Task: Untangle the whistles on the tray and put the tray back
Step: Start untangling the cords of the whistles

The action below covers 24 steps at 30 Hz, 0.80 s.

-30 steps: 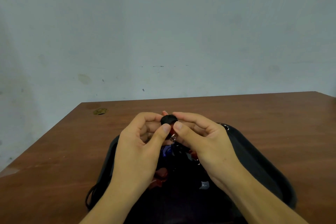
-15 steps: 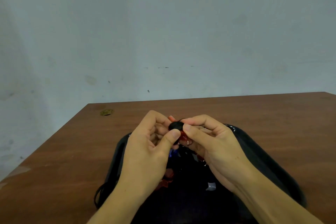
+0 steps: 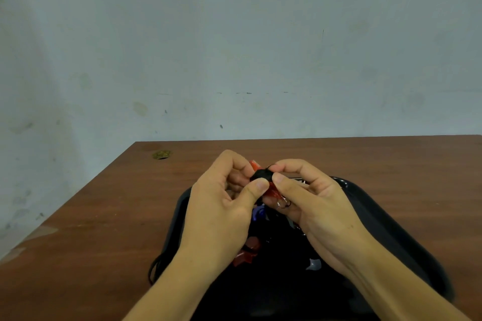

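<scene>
Above the black tray point(image 3: 378, 219) on the wooden table point(image 3: 104, 216), the left hand point(image 3: 221, 211) and right hand point(image 3: 313, 206) together pinch a black knot of cord point(image 3: 261, 175) against a red whistle point(image 3: 272, 191).

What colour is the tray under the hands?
Glossy black tray, seen in the head view.

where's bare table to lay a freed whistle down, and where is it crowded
Bare wood on the table: the far strip between the wall and both hands, the left stretch up to a small brass fitting, and the right side beyond the black tray. Crowded: the tray, under the left hand and right hand, which hold a red whistle with its cord; a cord loop spills over its left edge.
</scene>
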Available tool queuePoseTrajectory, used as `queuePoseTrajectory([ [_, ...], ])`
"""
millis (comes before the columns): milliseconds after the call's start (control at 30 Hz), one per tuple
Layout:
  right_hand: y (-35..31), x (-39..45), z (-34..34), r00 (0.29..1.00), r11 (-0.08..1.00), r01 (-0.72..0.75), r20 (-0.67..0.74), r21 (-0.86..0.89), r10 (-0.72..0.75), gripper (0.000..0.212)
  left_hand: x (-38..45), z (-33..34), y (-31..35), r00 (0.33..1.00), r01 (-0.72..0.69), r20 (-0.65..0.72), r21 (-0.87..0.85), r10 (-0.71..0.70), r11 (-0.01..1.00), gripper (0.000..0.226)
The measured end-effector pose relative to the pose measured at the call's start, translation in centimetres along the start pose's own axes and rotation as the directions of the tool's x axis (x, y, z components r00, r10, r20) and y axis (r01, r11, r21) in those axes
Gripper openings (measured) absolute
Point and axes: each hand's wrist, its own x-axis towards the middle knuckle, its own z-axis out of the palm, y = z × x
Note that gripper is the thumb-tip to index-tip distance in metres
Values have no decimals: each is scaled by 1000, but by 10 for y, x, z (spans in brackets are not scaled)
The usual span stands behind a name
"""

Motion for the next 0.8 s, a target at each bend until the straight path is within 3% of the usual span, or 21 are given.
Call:
queuePoseTrajectory([
  [100, 2, -4, 6, 1000, 1000, -14, 12, 7, 14, 14, 6, -2, -4, 997, -27, -72, 113, 35, 993, 25],
  [167, 6, -5, 11, 1000, 1000, 12, -11, -26, -13, 4, 13, -8, -8, 996, 22, -91, 65, -16, 998, 20],
  [300, 8, -1, 11, 998, 997, 22, -64, -70, -27, 13, 13, -14, -10, 998, 59, 21, -21, -59, 998, 18],
  [433, 8, 1, 5, 998, 998, 41, -44, -57, -43, 4, 12, -8, -11, 990, 126, 89, -144, -114, 982, 20],
  [800, 10, 4, -2, 989, 983, 129, -53, -130, -137, 16, 8, 0, -12, 910, 414, 211, -514, -358, 751, 23],
])
